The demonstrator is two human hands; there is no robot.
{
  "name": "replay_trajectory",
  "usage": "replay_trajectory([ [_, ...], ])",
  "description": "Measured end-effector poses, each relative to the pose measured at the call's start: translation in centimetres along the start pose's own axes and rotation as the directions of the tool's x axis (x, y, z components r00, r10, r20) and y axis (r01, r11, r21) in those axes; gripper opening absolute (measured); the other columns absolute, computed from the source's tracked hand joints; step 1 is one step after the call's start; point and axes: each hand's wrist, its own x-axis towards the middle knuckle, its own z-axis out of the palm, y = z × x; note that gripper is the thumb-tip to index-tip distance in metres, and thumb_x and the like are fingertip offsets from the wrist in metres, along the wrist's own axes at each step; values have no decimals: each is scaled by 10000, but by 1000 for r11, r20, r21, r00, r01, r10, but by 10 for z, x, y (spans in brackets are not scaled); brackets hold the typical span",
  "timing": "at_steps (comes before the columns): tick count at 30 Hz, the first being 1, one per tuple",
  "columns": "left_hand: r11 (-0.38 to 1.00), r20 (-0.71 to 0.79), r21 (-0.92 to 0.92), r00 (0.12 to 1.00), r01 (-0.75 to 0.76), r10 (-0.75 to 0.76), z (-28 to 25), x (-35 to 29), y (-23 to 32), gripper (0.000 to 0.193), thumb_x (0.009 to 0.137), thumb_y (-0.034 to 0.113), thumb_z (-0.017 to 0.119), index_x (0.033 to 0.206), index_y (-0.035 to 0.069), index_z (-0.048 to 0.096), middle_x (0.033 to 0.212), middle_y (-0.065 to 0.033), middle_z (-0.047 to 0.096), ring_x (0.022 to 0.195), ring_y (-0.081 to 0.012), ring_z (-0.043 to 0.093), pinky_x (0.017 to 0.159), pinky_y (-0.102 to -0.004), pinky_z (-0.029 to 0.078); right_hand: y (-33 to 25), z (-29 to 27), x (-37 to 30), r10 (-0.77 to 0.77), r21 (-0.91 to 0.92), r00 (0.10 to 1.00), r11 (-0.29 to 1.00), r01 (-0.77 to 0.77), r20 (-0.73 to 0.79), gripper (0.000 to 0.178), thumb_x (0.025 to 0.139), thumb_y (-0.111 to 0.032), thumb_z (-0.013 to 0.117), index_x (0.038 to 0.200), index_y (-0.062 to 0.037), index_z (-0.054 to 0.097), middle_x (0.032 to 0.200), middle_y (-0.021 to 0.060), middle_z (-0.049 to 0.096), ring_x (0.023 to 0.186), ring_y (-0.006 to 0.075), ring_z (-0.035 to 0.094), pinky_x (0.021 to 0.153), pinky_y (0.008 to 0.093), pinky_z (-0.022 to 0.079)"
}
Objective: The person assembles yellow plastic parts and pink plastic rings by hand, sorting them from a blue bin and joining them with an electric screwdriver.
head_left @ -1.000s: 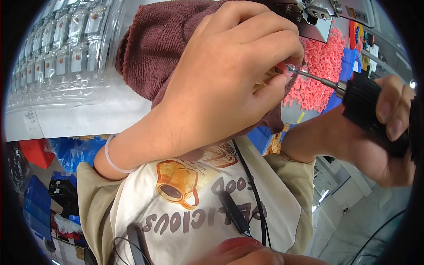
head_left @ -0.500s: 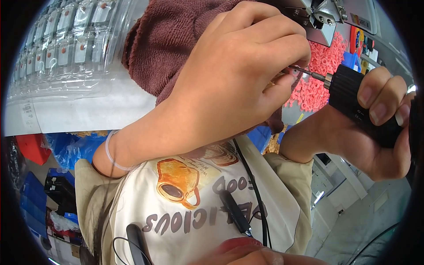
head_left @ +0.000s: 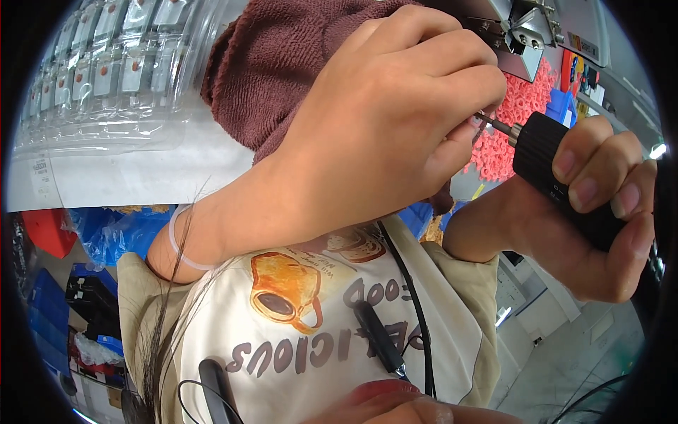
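My left hand fills the middle of the view, its fingers curled shut around something small that stays hidden at the fingertips. My right hand grips a black electric screwdriver at the right. Its thin metal bit points left and meets the fingertips of my left hand. Behind the hands lies a maroon knitted cloth. A metal fixture stands just above the bit.
A clear plastic tray of small parts rests on a white surface at the upper left. A heap of small red rings lies behind the screwdriver. Blue bins sit below the surface. My printed shirt fills the lower view.
The screwdriver and my right hand have drawn nearer to my left hand, so less of the bit shows. The view has shifted slightly; the left hand keeps its closed grip.
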Motion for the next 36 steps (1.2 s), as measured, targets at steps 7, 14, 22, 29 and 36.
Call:
replay_trajectory([
  [7,1000,-10,-16,1000,-1,1,-1,0,3,245,651,92,672,884,85,594,987,-40,605,986,-261,533,879,-376,397,2,-5,-1,87,55,996,995,-85,-33,221,758,-275,464,699,-65,433,627,30,428,500,128,393,488,282,327],
  [14,991,31,74,994,-109,107,-4,9,5,267,654,133,670,896,68,580,978,-67,583,971,-267,528,843,-373,417,-11,6,4,-26,108,982,993,47,-187,226,765,-278,506,728,-74,416,570,33,380,507,125,369,528,260,325],
  [22,831,445,460,891,-312,88,-35,0,48,342,634,122,620,966,57,572,1061,-150,548,1071,-335,502,892,-424,424,-38,-53,-27,-118,298,979,941,164,-165,377,824,-154,489,1087,112,440,816,87,420,548,140,407,527,260,351],
  [29,715,205,630,824,302,-529,-214,-93,110,862,530,359,809,1260,43,476,1197,-181,503,1124,-350,485,961,-437,365,-39,-83,-47,42,136,949,991,1,-314,439,861,-111,461,1258,49,362,804,72,386,562,136,389,538,275,348],
  [36,450,-194,550,632,704,-750,-221,-139,127,505,773,205,683,1201,9,501,1164,-147,544,1081,-314,518,944,-368,385,15,-102,-50,359,59,805,924,-378,-473,506,807,-44,627,1249,-35,380,841,120,546,605,175,530,524,299,443],
])
